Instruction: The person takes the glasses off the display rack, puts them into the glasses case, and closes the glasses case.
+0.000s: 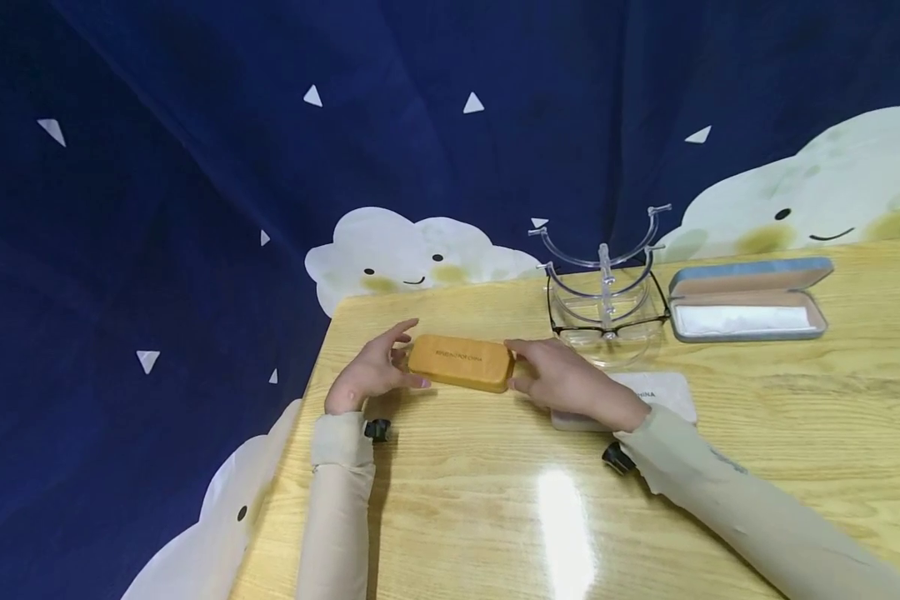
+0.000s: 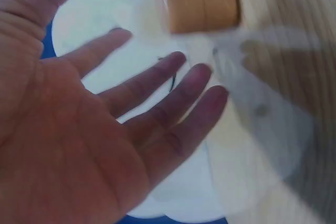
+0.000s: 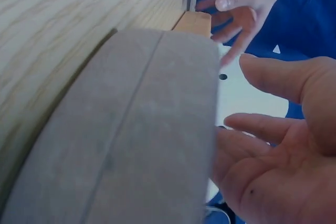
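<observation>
An orange glasses case [image 1: 461, 364] with dark lettering lies closed on the wooden table. At its left end is my left hand [image 1: 370, 372], thumb and fingers spread; the left wrist view shows a gap between those fingers and the case's end [image 2: 202, 6]. My right hand [image 1: 576, 379] is at the other end, fingertips right by the corner, thumb and fingers apart in the right wrist view. Under the right wrist lies a closed grey glasses case [image 1: 663, 392], partly hidden by the forearm; it fills much of the right wrist view.
Behind the right hand, black-framed glasses [image 1: 621, 327] rest on a clear tiered display stand [image 1: 606, 279]. Right of it sits an open blue-grey glasses case [image 1: 765, 337] with a white cloth [image 1: 742, 318] inside. A dark blue curtain [image 1: 420, 125] with clouds borders the table's back and left.
</observation>
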Motion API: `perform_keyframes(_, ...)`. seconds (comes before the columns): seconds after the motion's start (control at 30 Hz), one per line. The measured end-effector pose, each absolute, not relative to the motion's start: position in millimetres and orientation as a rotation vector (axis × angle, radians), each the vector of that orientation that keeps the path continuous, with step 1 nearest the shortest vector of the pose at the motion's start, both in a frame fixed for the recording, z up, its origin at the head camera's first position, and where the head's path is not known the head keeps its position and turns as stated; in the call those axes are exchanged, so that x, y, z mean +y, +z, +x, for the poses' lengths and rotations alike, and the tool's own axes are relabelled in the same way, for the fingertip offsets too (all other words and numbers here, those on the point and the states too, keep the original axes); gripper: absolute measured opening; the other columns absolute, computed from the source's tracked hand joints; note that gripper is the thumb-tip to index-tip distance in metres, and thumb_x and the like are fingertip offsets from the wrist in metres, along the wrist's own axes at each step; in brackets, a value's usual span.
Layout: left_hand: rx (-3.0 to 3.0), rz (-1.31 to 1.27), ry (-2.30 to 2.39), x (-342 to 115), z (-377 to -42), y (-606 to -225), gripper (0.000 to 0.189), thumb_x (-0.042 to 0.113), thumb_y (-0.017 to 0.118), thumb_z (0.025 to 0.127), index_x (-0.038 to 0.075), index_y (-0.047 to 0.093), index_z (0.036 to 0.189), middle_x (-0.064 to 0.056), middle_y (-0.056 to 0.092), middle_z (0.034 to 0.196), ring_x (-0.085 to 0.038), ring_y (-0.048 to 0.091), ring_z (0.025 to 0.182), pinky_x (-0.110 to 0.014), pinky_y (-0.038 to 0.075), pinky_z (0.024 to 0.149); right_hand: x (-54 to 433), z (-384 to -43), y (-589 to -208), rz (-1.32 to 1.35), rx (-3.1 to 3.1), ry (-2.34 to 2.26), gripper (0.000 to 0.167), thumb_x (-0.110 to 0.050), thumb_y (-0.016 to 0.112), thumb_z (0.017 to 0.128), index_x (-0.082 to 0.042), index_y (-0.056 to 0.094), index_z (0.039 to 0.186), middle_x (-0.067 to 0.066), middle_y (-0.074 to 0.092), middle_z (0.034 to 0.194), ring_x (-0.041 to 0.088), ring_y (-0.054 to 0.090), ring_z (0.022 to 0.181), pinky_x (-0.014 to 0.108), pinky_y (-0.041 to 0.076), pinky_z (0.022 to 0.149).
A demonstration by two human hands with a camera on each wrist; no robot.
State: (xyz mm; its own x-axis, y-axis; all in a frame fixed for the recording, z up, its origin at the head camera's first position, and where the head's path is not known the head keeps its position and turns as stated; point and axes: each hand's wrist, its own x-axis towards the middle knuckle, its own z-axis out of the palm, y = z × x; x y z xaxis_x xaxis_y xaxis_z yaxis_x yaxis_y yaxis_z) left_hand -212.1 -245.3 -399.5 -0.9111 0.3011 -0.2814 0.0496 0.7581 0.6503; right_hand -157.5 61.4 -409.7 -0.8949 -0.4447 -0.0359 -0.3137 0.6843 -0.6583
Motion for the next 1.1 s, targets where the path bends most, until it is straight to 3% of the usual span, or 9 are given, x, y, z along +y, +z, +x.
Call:
perform_keyframes(0.13, 2.655, 0.37, 0.83, -227.8, -208.5, -399.0, 0.095, 0.012, 0.091, 0.08, 0.021, 0.041, 0.161, -0.012, 0.042, 0.165, -0.039, 0.042, 0.15, -0.056, 0.041, 0.122, 73.3, -149.0, -406.4, -0.683, 2.727, -1.011, 0.058, -0.018, 0.07, 0.099, 0.001, 0.051, 0.15, 0.023, 0.067, 0.14, 0.043, 0.061, 0.13, 0.06, 0.046, 0.114)
perform_keyframes(0.33, 2.768, 0.358, 0.707, -215.5, -205.4, -403.0, 0.075, 0.014, 0.091, 0.081, 0.019, 0.059, 0.148, -0.008, 0.055, 0.155, -0.032, 0.048, 0.147, -0.051, 0.04, 0.124, 97.1, -133.6, -402.1, -0.762, 2.749, -1.105, 0.049, -0.012, 0.069, 0.099, 0.0, 0.058, 0.146, 0.022, 0.072, 0.131, 0.039, 0.07, 0.12, 0.056, 0.056, 0.103)
perform_keyframes(0.57, 2.803, 0.343, 0.68, -211.3, -204.3, -397.9, 0.076, 0.029, 0.09, 0.084, 0.02, 0.055, 0.151, -0.009, 0.055, 0.154, -0.032, 0.049, 0.145, -0.052, 0.042, 0.121, 123.9, -124.0, -399.8, -0.825, 2.828, -1.18, 0.043, -0.008, 0.072, 0.096, -0.001, 0.065, 0.138, 0.021, 0.074, 0.127, 0.033, 0.076, 0.108, 0.05, 0.061, 0.095)
perform_keyframes(0.7, 2.85, 0.476, 0.783, -197.5, -198.9, -388.4, 0.072, 0.033, 0.084, 0.09, 0.017, 0.053, 0.152, -0.009, 0.054, 0.155, -0.033, 0.048, 0.148, -0.052, 0.041, 0.123, 140.2, -120.8, -396.6, -0.799, 2.891, -1.219, 0.036, -0.005, 0.074, 0.094, -0.003, 0.07, 0.131, 0.014, 0.078, 0.117, 0.021, 0.078, 0.095, 0.039, 0.065, 0.084)
perform_keyframes(0.9, 2.828, 0.643, 1.063, -156.4, -188.8, -379.7, 0.053, 0.026, 0.079, 0.095, 0.009, 0.063, 0.142, -0.012, 0.066, 0.143, -0.03, 0.064, 0.132, -0.046, 0.058, 0.106, 167.6, -120.7, -395.1, -0.742, 3.053, -1.245, 0.02, -0.004, 0.077, 0.09, -0.007, 0.078, 0.11, -0.003, 0.078, 0.089, -0.002, 0.064, 0.074, 0.021, 0.056, 0.065)
perform_keyframes(1.1, 2.787, 0.624, 1.133, -109.4, -189.8, -390.4, 0.042, 0.027, 0.074, 0.099, 0.005, 0.069, 0.135, -0.014, 0.077, 0.123, -0.026, 0.076, 0.111, -0.036, 0.063, 0.095, 198.8, -123.4, -401.8, -0.602, 3.195, -1.26, 0.01, -0.005, 0.079, 0.089, -0.012, 0.078, 0.096, -0.004, 0.073, 0.077, -0.007, 0.056, 0.065, 0.012, 0.047, 0.058)
